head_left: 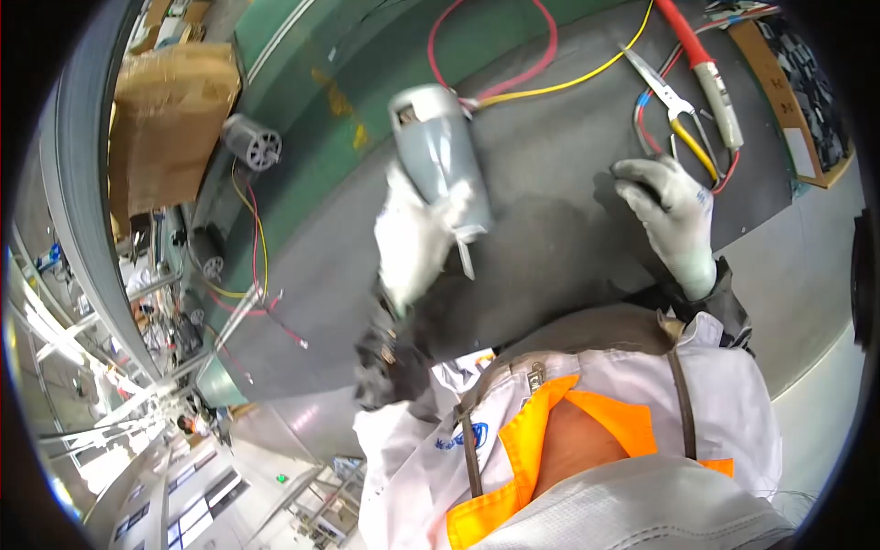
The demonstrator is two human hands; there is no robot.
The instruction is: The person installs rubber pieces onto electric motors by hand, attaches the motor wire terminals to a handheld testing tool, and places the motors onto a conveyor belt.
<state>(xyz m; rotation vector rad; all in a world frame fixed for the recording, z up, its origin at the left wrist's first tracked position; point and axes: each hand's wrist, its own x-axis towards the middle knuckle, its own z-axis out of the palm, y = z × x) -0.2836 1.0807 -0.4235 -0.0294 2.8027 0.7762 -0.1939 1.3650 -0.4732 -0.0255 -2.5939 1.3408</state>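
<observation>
My left hand [417,234], in a white glove, is wrapped round the lower part of a grey cylindrical electric motor [440,151]. The motor is tilted, its thin shaft [467,260] pointing toward my body. From its far end run a pink-red wire [556,41] and a yellow wire [577,78]. My right hand [674,206], also gloved, hovers at the right with loosely bent fingers, thumb and forefinger apart, nothing visible between them. Just beyond it lie scissors [674,99] with partly yellow handles and a red-and-beige stick-shaped tool [720,105] with a red lead.
At the far right stands a cardboard box [775,101] of small black parts. More motors, a silver one [247,142] and a dark one [206,249], rest at the left with trailing wires. Behind them is a large cardboard box [174,128]. A dark mat [550,211] covers the green bench.
</observation>
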